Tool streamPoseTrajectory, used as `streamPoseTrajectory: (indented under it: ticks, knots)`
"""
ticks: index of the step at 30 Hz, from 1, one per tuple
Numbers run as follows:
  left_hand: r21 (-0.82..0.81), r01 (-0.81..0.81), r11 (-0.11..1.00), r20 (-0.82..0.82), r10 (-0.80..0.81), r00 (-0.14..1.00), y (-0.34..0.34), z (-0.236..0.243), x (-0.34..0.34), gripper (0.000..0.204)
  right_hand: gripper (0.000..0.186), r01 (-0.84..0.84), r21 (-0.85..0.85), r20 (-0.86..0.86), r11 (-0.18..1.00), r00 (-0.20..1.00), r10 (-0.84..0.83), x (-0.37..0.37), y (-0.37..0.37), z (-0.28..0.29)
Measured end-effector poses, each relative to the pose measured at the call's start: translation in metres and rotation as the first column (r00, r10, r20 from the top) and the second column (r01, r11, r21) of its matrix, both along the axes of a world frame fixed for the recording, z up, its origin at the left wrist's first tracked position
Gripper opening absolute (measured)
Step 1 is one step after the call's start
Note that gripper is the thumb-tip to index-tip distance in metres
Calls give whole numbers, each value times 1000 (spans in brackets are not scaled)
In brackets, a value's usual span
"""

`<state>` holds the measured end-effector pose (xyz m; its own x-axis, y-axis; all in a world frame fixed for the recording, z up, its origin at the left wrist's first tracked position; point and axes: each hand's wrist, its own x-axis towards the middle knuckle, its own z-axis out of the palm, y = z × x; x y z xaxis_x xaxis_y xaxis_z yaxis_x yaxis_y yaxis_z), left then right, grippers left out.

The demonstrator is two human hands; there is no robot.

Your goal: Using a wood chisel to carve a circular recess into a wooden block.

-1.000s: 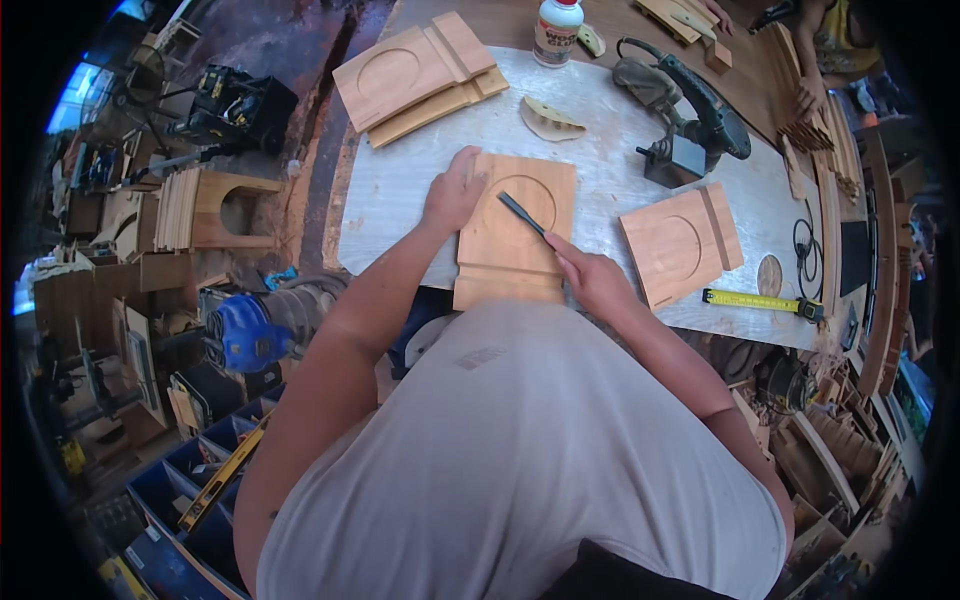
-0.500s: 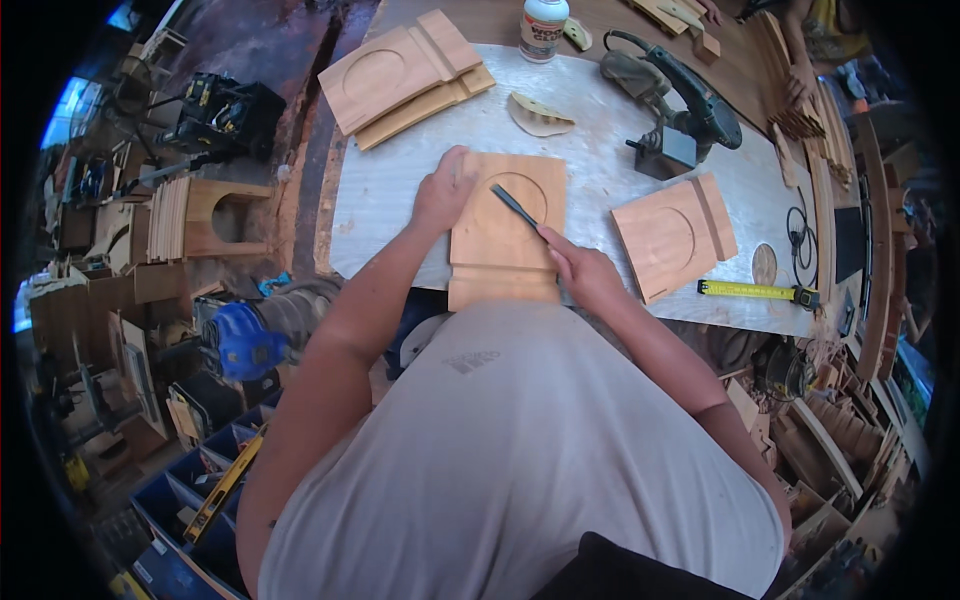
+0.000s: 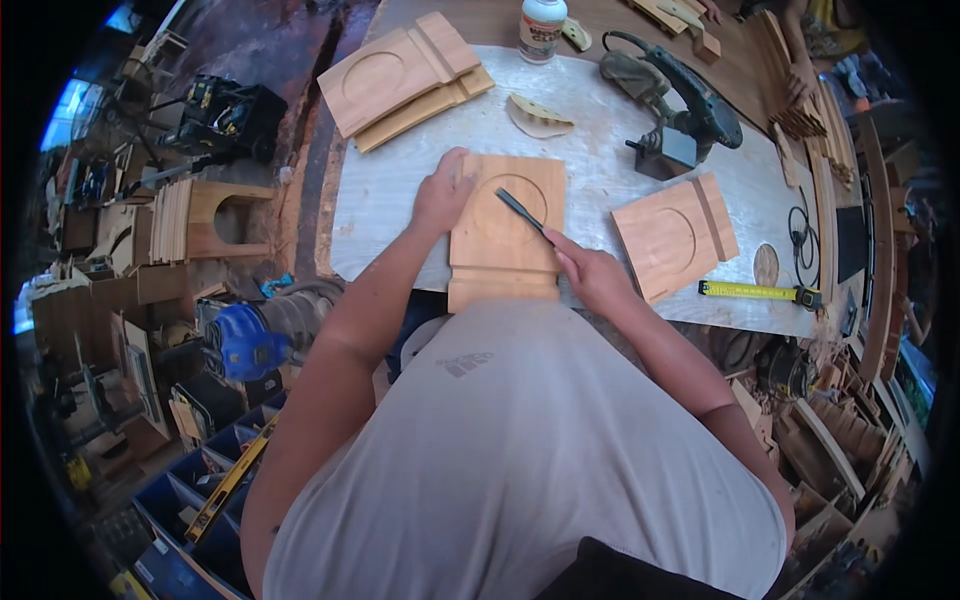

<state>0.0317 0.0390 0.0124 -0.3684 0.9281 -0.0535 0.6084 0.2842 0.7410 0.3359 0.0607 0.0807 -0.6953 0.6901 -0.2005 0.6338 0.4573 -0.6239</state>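
On the pale counter [image 3: 375, 205] lies a grooved board [image 3: 495, 244]; the left hand [image 3: 441, 195] touches its left edge, finger spread unclear; the right hand [image 3: 590, 272] grips a chisel [image 3: 519, 208], fingers closed, over the round recess [image 3: 490, 216].

Chisel [image 3: 522, 212]: rear end hidden inside right hand [image 3: 592, 275]; whether tip touches wood, cannot tell. Board [image 3: 480, 252]: part of left edge under left hand [image 3: 442, 195], near edge behind shirt [image 3: 510, 430]. Lower stacked board [image 3: 425, 112] mostly covered by upper one [image 3: 412, 72]. Bottle [image 3: 541, 40] top cut by upper edge. Blue bin [image 3: 170, 498] contents too small.
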Motion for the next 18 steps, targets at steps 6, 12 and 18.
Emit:
streamPoseTrajectory:
  ticks: [6, 12, 18]
  knots:
    - [-68, -15, 998, 108, 22, 994, 4, 10, -1, 47, 45, -14, -12, 63, 1000, 998, 15, 3, 5, 0]
    - [125, -5, 992, 95, -7, 995, 9, -18, -3, 53, 47, -15, -133, 46, 991, 999, 22, 11, 9, -41]
    - [261, 11, 965, 292, -90, 952, 1, -59, -23, 51, 52, -146, -178, 29, 973, 988, 154, 2, 11, -17]
